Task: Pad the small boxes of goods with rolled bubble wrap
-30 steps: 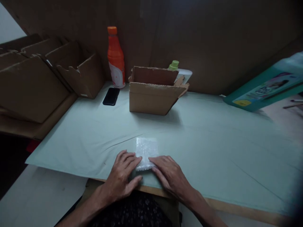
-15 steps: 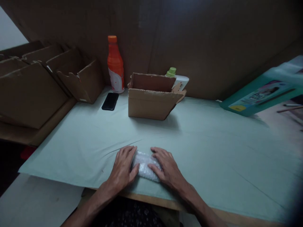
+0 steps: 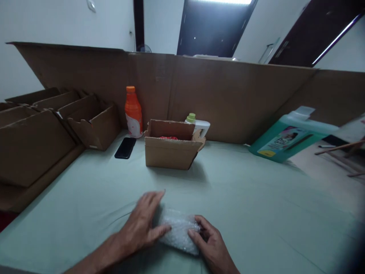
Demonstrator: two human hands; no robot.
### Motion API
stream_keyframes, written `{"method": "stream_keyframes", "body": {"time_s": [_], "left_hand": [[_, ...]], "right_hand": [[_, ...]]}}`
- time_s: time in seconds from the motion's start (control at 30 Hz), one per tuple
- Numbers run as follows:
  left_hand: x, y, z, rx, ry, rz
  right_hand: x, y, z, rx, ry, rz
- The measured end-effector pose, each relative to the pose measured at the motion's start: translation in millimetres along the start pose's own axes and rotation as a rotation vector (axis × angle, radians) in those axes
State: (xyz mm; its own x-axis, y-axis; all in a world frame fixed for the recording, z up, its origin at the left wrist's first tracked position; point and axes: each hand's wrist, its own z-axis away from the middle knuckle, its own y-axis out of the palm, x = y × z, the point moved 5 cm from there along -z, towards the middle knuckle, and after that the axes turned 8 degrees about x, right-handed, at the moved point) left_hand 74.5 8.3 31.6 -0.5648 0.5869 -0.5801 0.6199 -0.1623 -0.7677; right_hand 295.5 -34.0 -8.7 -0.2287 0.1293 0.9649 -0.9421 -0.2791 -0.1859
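Note:
A bubble-wrapped packet (image 3: 179, 234) lies on the green cloth near the front, its contents hard to make out. My left hand (image 3: 141, 220) is at its left side, slightly blurred, with fingers stretched out and raised and the thumb resting on the wrap. At the other end, my right hand (image 3: 211, 241) grips the packet's right edge between thumb and curled fingers. Beyond the hands stands an open cardboard box (image 3: 168, 154) with torn flaps, something red (image 3: 169, 138) just showing inside it.
Behind the box are an orange bottle (image 3: 133, 114) and a white bottle (image 3: 202, 125) with a green cap. A black phone (image 3: 125, 148) lies left of it. Cardboard compartments (image 3: 34, 148) fill the left side. A large green jug (image 3: 285, 137) leans at the right. A cardboard wall (image 3: 228, 95) closes the back.
The view has tilted up, bringing the room beyond the wall into sight. My left fingers have lifted off the packet's side; my right hand has shifted to grip its right edge.

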Motion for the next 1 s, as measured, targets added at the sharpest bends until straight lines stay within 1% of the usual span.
{"method": "stream_keyframes", "body": {"time_s": [0.03,0.1,0.13,0.17,0.2,0.23,0.3,0.33,0.4,0.47,0.5,0.57,0.63,0.7,0.73,0.77,0.8,0.83,0.9,0.93,1.0], "left_hand": [[-3.5,-20.3,-18.5,-0.097,0.057,-0.128],[-9.3,-62.8,-60.1,-0.263,0.125,-0.350],[-10.3,-80.8,-82.1,-0.302,0.139,-0.439],[-8.7,-94.1,-104.1,-0.293,0.127,-0.518],[-5.1,-102.9,-124.3,-0.254,0.100,-0.585],[0.0,-107.5,-141.3,-0.205,0.066,-0.636],[10.2,-107.4,-161.7,-0.128,0.014,-0.691],[13.5,-104.8,-164.7,-0.113,0.004,-0.700],[14.3,-99.0,-157.6,-0.126,0.024,-0.698],[7.2,-94.9,-137.0,-0.148,0.074,-0.694],[1.1,-94.2,-123.2,-0.160,0.103,-0.688],[-14.5,-94.5,-91.7,-0.176,0.152,-0.662],[-31.6,-95.3,-59.2,-0.188,0.168,-0.615],[-47.1,-94.8,-30.4,-0.203,0.164,-0.565],[-53.6,-93.7,-18.6,-0.212,0.162,-0.547],[-59.0,-92.3,-8.9,-0.223,0.162,-0.536],[-63.2,-91.0,-1.4,-0.239,0.162,-0.530],[-66.0,-89.6,3.8,-0.255,0.162,-0.528],[-68.8,-87.8,8.8,-0.282,0.159,-0.527],[-69.1,-87.2,9.2,-0.288,0.157,-0.528],[-69.2,-86.8,8.0,-0.294,0.157,-0.528]], "right_hand": [[-2.6,-3.4,-0.4,-0.014,0.010,-0.039],[-6.0,-7.2,-0.4,-0.005,0.029,-0.091],[-6.8,-7.7,0.0,0.009,0.032,-0.105],[-7.1,-7.7,0.5,0.022,0.028,-0.112],[-7.1,-7.6,1.0,0.031,0.021,-0.113],[-6.6,-7.5,1.7,0.040,0.012,-0.107],[-4.0,-9.4,3.6,0.056,-0.009,-0.078],[-1.2,-12.0,5.1,0.070,-0.021,-0.050],[8.2,-24.1,9.7,0.077,-0.035,0.040],[24.0,-46.0,17.2,0.034,-0.035,0.152],[34.5,-59.8,22.0,-0.009,-0.035,0.201],[59.2,-89.1,32.8,-0.115,-0.039,0.255],[86.2,-114.4,43.2,-0.213,-0.051,0.242],[116.4,-131.9,49.5,-0.315,-0.099,0.193],[133.3,-136.0,49.5,-0.348,-0.137,0.186],[151.9,-136.1,46.5,-0.360,-0.188,0.213],[171.5,-132.0,40.4,-0.346,-0.241,0.288],[191.1,-123.8,31.2,-0.312,-0.290,0.412],[223.6,-98.1,5.9,-0.232,-0.338,0.784],[233.3,-83.0,-9.4,-0.197,-0.310,1.005],[237.0,-54.1,-41.6,-0.112,-0.148,1.401]]}}
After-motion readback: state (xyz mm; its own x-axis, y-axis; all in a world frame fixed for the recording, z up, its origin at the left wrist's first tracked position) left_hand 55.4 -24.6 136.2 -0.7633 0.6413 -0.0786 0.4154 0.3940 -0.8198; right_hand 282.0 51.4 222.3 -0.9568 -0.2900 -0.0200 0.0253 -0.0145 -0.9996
